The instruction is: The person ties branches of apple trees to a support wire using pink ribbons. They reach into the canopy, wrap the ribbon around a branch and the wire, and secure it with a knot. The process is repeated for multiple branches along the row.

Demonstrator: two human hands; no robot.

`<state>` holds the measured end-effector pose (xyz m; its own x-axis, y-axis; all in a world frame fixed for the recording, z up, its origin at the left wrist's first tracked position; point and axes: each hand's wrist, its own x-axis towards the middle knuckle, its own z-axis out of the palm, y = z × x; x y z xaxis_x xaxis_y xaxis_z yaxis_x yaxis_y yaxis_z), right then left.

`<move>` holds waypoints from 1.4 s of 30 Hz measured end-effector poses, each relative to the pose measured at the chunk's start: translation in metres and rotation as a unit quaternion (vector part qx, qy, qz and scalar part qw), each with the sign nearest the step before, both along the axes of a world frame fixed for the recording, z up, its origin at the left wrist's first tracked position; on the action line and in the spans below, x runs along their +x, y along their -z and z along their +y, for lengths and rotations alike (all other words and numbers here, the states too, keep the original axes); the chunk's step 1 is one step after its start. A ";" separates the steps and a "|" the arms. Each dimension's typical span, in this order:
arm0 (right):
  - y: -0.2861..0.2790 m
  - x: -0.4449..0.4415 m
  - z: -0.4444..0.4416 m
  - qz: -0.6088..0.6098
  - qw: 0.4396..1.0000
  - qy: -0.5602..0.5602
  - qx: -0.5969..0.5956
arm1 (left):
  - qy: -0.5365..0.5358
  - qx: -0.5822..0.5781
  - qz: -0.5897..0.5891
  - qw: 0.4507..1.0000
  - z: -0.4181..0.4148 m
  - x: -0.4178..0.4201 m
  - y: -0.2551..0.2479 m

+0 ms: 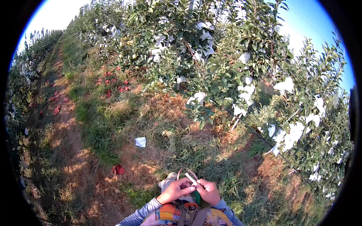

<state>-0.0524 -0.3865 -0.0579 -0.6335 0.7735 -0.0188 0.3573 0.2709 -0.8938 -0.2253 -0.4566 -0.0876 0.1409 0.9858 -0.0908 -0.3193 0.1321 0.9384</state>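
Both hands are close together in front of my body, low in the picture. A thin pale pink strip [191,177] bends up into a loop above them, its light end sticking out between the fingers. My left hand [176,189] pinches the strip from the left, thumb pointing towards the other hand. From the right, my right hand [208,192] grips it with curled fingers. A dark green piece [197,197] hangs just below the fingers; what it belongs to is partly hidden. Behind them is my colourful patterned garment [167,213] with grey straps [195,216].
Leafy fruit trees [223,70] stand ahead and to the right, hung with white bags [292,134]. A dark line or hose [251,128] runs low along them. One white sheet [140,142] and red scraps [118,169] lie on grassy ground. A dirt track [70,141] runs leftward.
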 end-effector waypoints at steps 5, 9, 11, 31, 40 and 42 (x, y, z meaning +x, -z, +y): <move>0.017 -0.035 0.047 -0.017 1.000 -0.006 -0.007 | -0.024 -0.001 -0.002 1.000 0.064 -0.045 0.019; 0.035 -0.050 0.093 -0.031 0.999 0.029 0.019 | 0.078 0.016 0.001 0.997 0.142 -0.074 0.021; 0.040 -0.058 0.114 -0.016 0.996 0.082 0.007 | 0.124 0.016 0.027 0.992 0.179 -0.087 -0.006; -0.022 -0.181 0.310 0.019 0.954 0.194 0.229 | 0.123 -0.086 -0.150 0.977 0.390 -0.200 -0.049; -0.262 -0.194 0.454 0.229 0.807 0.444 0.314 | 0.248 0.055 -0.015 0.967 0.499 -0.343 -0.104; -0.340 -0.206 0.485 0.324 0.795 0.396 0.327 | 0.230 0.077 -0.016 0.970 0.519 -0.381 -0.111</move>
